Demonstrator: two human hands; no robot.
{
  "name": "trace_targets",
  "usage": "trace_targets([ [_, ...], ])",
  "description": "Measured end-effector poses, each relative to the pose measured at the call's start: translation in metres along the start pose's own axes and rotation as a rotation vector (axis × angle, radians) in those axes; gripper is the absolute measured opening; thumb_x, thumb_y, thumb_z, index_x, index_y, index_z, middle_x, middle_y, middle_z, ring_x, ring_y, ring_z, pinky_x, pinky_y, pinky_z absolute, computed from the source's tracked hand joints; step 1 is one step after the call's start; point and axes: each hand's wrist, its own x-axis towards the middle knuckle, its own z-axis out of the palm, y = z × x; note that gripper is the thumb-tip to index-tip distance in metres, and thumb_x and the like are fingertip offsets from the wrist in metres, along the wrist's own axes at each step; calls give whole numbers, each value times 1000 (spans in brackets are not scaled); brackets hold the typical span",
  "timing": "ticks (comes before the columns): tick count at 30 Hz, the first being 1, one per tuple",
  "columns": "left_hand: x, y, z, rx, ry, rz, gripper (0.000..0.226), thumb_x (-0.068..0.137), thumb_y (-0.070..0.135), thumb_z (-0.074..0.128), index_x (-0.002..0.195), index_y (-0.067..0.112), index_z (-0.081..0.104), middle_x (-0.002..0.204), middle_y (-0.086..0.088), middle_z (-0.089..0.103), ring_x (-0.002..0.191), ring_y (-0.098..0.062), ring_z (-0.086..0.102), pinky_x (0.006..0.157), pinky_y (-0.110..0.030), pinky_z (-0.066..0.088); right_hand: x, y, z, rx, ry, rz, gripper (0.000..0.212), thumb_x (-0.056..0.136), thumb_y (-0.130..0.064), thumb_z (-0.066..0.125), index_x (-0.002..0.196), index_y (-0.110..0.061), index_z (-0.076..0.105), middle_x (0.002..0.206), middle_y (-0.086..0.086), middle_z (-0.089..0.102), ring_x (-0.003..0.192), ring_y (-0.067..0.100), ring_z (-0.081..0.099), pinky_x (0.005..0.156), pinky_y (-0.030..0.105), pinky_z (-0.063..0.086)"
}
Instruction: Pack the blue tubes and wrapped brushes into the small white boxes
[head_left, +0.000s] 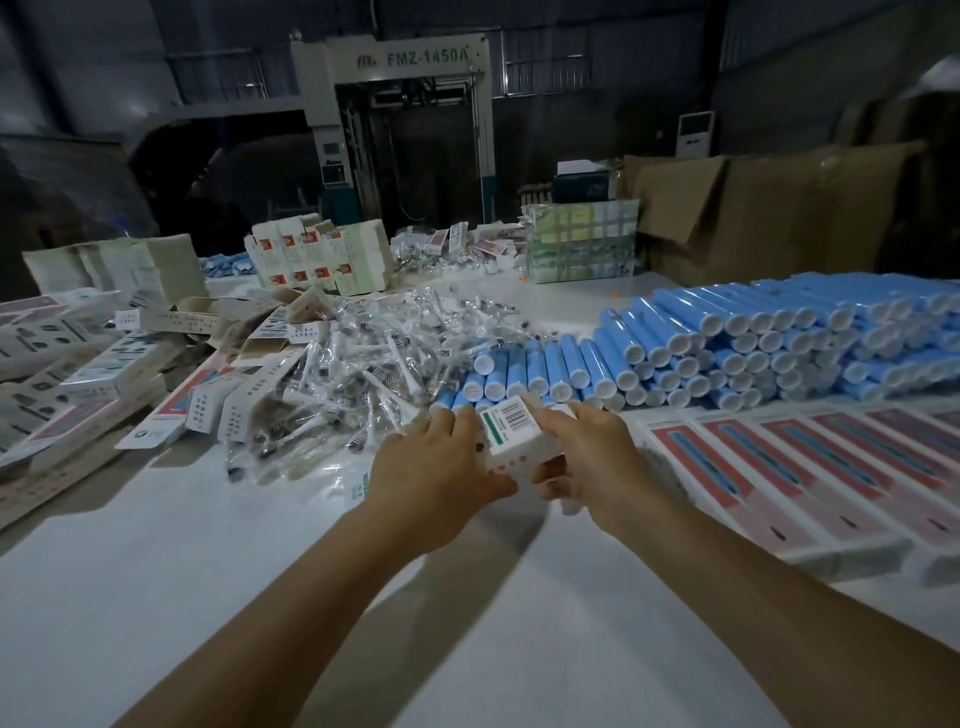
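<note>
At frame centre, the left hand (441, 467) and right hand (587, 457) both grip a small white barcoded cardboard box (514, 431). Squeezing could crush it; blue plastic tubes (727, 343) just behind might roll.

Small white box (514, 431), tilted above blue tubes (727, 338)

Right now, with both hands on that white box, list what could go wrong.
1. The white box, held by the left hand and right hand, hangs right above the blue tubes; a bump could set the round stack rolling.
2. The wrapped brushes lie in a slippery tangle, so one grab may drag out several.
</note>
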Motion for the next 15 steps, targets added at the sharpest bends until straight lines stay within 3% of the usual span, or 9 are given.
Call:
trace_targets([
  [4,-3,-4,10,-27,63,10,69,86,67,40,137,23,25,132,0,42,119,-23,42,90,-37,37,12,-10,-11,-482,151,-290,17,92,-30,52,87,-19,63,84,-2,67,75,13,62,64,31,53],
  [7,-6,-4,14,25,65,43,68,87,67,37,138,22,25,133,-1,42,121,-24,42,94,-38,35,39,-28,-5,-745,168,-398,25,91,-12,45,95,0,66,96,16,68,87,30,63,71,38,53],
  [10,-8,2,18,47,35,79,71,90,66,34,142,19,23,136,-3,41,122,-27,40,97,-41,32,82,-45,11,-956,70,-322,31,87,0,43,105,5,67,109,25,65,97,39,61,79,47,55],
  [13,-8,1,20,20,41,107,67,93,62,33,143,17,24,135,-5,42,121,-27,41,99,-43,32,125,-49,31,-1106,31,-199,27,91,0,44,107,0,66,113,17,64,95,31,61,76,33,53],
  [15,-8,-1,23,-16,56,129,62,93,60,34,139,19,27,132,-5,43,116,-26,42,98,-43,33,149,-49,43,-1063,54,-171,15,93,-9,48,93,0,60,105,16,63,85,30,57,67,29,44],
])
